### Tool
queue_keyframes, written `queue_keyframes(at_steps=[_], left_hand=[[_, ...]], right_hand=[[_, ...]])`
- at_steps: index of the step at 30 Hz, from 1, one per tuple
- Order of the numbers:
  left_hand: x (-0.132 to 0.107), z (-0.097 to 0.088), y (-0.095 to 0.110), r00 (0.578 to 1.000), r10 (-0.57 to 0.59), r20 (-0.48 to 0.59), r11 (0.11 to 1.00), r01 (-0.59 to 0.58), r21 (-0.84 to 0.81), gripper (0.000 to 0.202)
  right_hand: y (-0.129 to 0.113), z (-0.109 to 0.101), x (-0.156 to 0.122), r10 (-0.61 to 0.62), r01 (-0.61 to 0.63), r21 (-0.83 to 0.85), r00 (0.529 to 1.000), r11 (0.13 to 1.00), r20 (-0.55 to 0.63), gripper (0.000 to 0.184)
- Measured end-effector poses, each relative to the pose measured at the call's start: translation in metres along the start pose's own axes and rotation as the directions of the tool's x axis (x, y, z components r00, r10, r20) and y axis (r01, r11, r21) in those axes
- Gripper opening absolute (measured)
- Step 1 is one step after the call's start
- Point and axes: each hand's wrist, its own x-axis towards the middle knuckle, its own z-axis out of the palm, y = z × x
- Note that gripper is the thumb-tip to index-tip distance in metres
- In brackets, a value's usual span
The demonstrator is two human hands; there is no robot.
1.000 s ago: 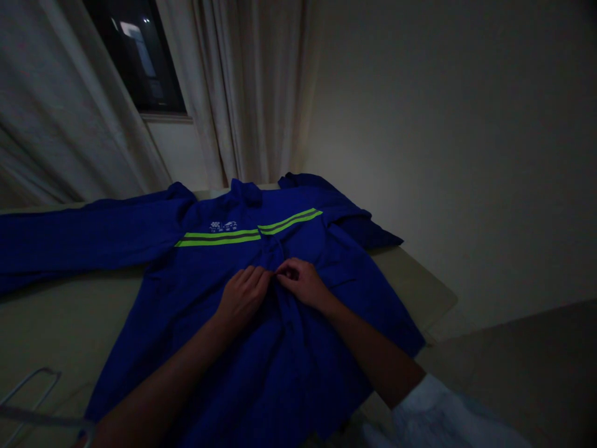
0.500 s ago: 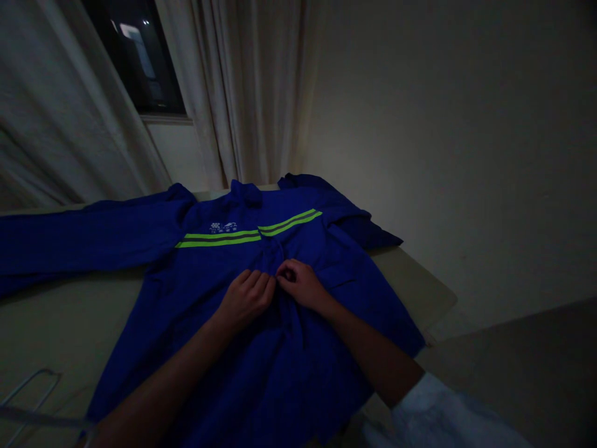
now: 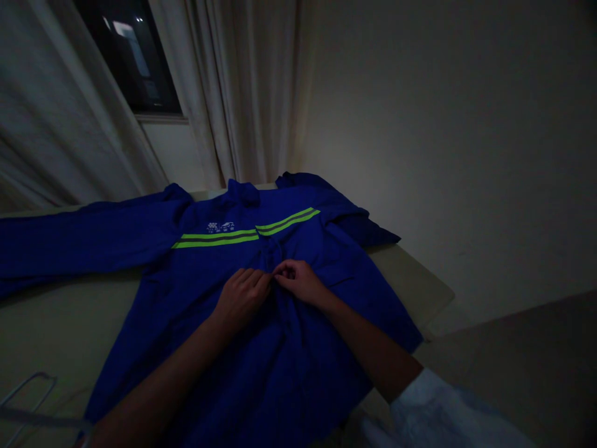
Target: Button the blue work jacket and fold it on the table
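A blue work jacket point(image 3: 196, 280) with two bright green stripes across the chest lies spread flat on a pale table point(image 3: 56, 323), its sleeves stretched out to the left and right. My left hand point(image 3: 242, 295) and my right hand point(image 3: 301, 281) meet at the middle of the jacket's front, just below the stripes. Both hands have their fingers curled and pinch the fabric along the front closure. What exactly sits between the fingertips is too dark to make out.
A white wire hanger point(image 3: 23, 398) lies on the table's near left corner. Pale curtains point(image 3: 233, 93) and a dark window point(image 3: 130, 56) stand behind the table. The table's right edge point(image 3: 433, 298) drops to a dim floor beside a bare wall.
Both hands stay at the jacket's front closure with only small finger movements. The view has shifted slightly.
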Motion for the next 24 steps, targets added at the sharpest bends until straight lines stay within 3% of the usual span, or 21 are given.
queue_keyframes(at_steps=[5, 8, 12, 15, 20, 24], left_hand=[[0.001, -0.005, 0.003, 1.0, 0.011, 0.025, 0.995, -0.013, 0.096, 0.019], [0.0, -0.009, 0.005, 0.992, 0.115, -0.054, 0.979, -0.104, 0.176, 0.02], [0.0, -0.016, 0.004, 0.935, 0.292, -0.2, 0.936, -0.236, 0.263, 0.017], [0.001, -0.02, -0.002, 0.908, 0.345, -0.238, 0.928, -0.292, 0.232, 0.014], [0.004, -0.017, -0.019, 0.859, 0.473, -0.197, 0.881, -0.46, 0.112, 0.012], [0.006, -0.014, -0.028, 0.885, 0.451, -0.116, 0.891, -0.453, 0.013, 0.013]], right_hand=[[0.002, 0.002, -0.001, -0.027, 0.026, -0.034, 0.999, 0.999, -0.037, 0.011], [0.004, 0.002, 0.0, -0.017, 0.017, -0.004, 0.999, 1.0, -0.04, 0.011], [0.004, 0.0, 0.002, 0.004, -0.001, 0.089, 0.999, 0.996, -0.034, 0.011], [0.001, 0.0, 0.003, 0.044, -0.038, 0.175, 0.999, 0.984, -0.027, 0.012], [-0.001, 0.002, 0.002, 0.133, -0.142, 0.297, 0.99, 0.944, 0.052, 0.007], [0.002, 0.003, 0.003, 0.101, -0.125, 0.281, 0.99, 0.951, 0.099, 0.009]])
